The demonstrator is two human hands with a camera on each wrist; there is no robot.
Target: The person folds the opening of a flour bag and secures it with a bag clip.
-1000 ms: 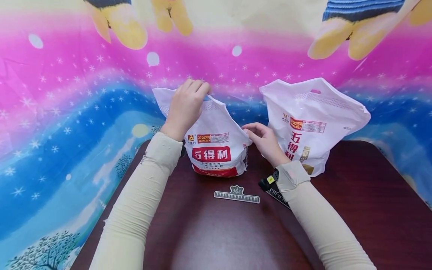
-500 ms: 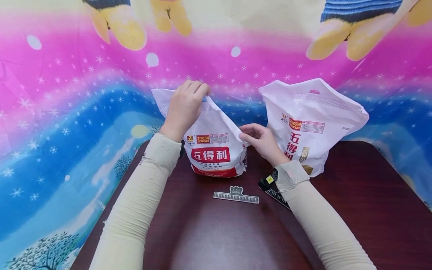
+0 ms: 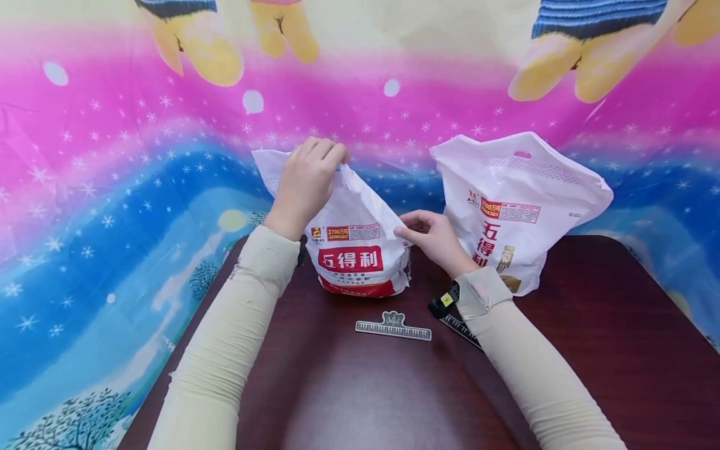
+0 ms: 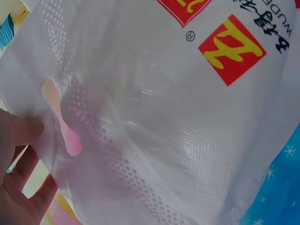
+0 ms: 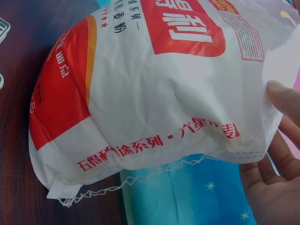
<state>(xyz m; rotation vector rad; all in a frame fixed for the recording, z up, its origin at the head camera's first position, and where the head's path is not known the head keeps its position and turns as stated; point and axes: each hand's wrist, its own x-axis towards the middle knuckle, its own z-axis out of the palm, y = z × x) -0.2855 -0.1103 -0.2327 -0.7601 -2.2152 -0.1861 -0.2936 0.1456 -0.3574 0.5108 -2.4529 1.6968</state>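
Bag (image 3: 354, 232) stands, left fingers (image 3: 322, 149) gripping its top, right fingers (image 3: 423, 219) pinching its side edge.

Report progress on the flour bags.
Looks done: red-panel flour bag and vertical-lettered flour bag stand on the table. In hand: left hand grips the red-panel flour bag's top, right hand pinches its right edge. Remaining, probably: clipping; piano-keyboard clip lies in front, second clip partly hidden by the right sleeve, and neither bag shows one.
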